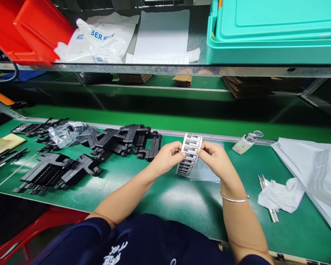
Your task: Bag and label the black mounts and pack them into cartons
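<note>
Between my two hands a strip of black-and-white printed labels (189,156) is held up above the green bench. My left hand (169,157) pinches its left edge between thumb and fingers. On the opposite edge, my right hand (213,157) pinches the strip the same way. The strip curves, its lower end hanging below my fingers. Under and behind it lies a clear plastic sheet (205,173) on the bench. Several black plastic parts (107,143) are piled left of my left hand.
A small bottle (244,144) stands at the right, beyond a white cloth (281,195) and tweezers (262,182). White plastic bags (320,169) lie at the right edge. A clear bag (71,133) rests among parts on the left. Overhead, a shelf (165,69) holds red bins (30,29) and a teal box (276,51).
</note>
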The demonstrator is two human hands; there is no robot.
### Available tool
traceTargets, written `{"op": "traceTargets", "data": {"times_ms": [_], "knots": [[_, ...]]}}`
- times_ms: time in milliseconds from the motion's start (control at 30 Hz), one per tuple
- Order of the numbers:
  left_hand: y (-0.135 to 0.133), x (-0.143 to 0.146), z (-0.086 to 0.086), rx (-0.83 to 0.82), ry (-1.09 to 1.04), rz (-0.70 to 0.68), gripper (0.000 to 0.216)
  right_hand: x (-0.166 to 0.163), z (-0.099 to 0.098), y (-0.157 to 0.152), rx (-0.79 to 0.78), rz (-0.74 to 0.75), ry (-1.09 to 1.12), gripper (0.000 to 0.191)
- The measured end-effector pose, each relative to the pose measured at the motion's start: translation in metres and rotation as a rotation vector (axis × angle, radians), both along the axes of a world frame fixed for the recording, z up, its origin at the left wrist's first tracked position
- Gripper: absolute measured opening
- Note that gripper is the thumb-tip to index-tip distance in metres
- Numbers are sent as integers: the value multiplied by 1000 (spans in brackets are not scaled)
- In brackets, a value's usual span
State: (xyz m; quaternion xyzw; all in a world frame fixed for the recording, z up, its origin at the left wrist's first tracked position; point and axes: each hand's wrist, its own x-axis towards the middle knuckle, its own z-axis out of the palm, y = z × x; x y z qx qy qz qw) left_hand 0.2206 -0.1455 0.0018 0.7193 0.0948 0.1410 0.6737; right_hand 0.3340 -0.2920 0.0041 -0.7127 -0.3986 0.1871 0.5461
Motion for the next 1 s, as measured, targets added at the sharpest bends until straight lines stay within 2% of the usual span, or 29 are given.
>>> {"op": "traceTargets", "data": {"times_ms": [200,333,600,700,833,1000], "knots": [[0,4,0,-53,-11,93,17,1,-1,0,-23,35,9,25],[3,9,4,-84,-50,135,20,-2,-1,0,-52,113,13,17],[2,0,-2,-57,28,-36,18,3,-6,0,32,10,44,19],[1,-1,-5,-24,44,6,14,5,-6,1,40,7,51,20],[2,3,-2,-75,-2,85,17,3,-4,2,1,58,31,25],[5,8,4,-110,-45,131,19,-1,-3,3,-29,97,12,16]]}}
